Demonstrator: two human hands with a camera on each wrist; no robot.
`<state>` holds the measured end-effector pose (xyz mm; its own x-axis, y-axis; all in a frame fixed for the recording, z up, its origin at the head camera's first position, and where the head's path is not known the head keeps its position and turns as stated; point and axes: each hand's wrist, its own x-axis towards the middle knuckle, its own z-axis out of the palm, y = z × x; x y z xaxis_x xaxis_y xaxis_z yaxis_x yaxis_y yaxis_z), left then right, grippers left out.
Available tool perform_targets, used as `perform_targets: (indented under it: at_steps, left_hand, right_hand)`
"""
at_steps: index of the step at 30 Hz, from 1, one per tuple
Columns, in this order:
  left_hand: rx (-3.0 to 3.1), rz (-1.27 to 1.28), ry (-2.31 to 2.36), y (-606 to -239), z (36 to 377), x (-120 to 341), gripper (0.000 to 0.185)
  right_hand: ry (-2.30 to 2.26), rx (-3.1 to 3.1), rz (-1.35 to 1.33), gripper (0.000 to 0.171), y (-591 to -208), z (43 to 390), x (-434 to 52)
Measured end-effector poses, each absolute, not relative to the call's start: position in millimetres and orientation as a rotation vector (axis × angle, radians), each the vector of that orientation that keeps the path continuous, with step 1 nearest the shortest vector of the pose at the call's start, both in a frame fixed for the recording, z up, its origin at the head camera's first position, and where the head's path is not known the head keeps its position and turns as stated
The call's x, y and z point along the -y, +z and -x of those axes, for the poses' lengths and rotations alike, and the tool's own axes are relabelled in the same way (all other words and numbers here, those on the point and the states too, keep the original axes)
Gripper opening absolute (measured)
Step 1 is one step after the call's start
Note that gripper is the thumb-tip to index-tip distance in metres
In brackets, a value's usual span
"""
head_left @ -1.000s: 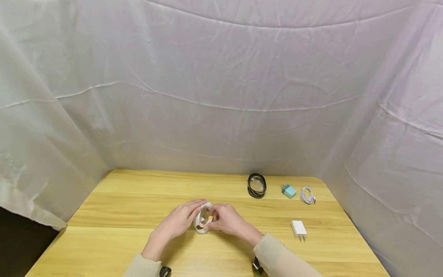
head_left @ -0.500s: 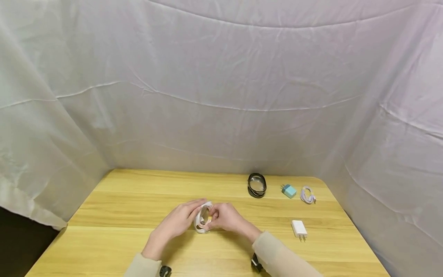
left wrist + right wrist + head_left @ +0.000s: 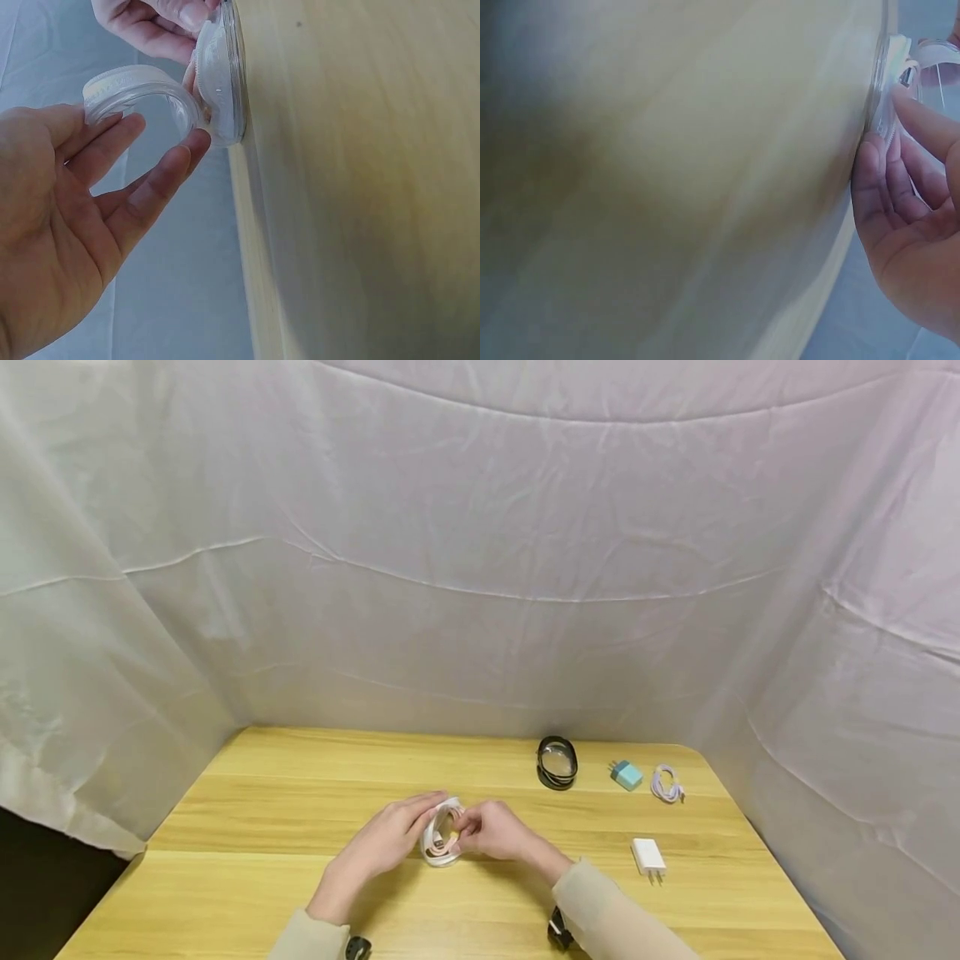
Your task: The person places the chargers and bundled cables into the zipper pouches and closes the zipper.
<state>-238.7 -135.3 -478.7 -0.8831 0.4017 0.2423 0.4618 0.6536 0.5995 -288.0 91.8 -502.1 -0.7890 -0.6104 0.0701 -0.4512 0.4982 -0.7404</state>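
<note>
Right of case [image 3: 439, 860], white charger [image 3: 648, 856].

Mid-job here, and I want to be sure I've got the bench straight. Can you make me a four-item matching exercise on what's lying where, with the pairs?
Things
1. clear round case
2. blue charger
3. lilac cable
4. white charger

Places or states
A. prongs pointing toward the person
B. between the left hand and right hand
C. coiled, right end of the rear row
D. between the black coil and another coil

Pairs: 1-B, 2-D, 3-C, 4-A
</note>
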Motion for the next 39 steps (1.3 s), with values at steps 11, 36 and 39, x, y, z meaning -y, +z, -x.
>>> perform_targets:
  at_steps: [11, 36, 39]
  left_hand:
    - [2.783, 0.721, -1.052, -478.0, 238.0, 132.6, 0.039]
    - [2.77, 0.706, -1.018, -481.3, 240.7, 139.2, 0.039]
    - [2.768, 0.707, -1.014, -481.5, 240.7, 140.0, 0.039]
  right_hand:
    - [-1.2, -2.482, 0.891, 0.027, -500.4, 283.6, -100.4]
    - [-1.556, -2.672, 0.793, 0.042, -469.9, 259.6, -204.3]
    - [-1.573, -2.717, 0.773, 0.043, -469.4, 259.0, -219.0]
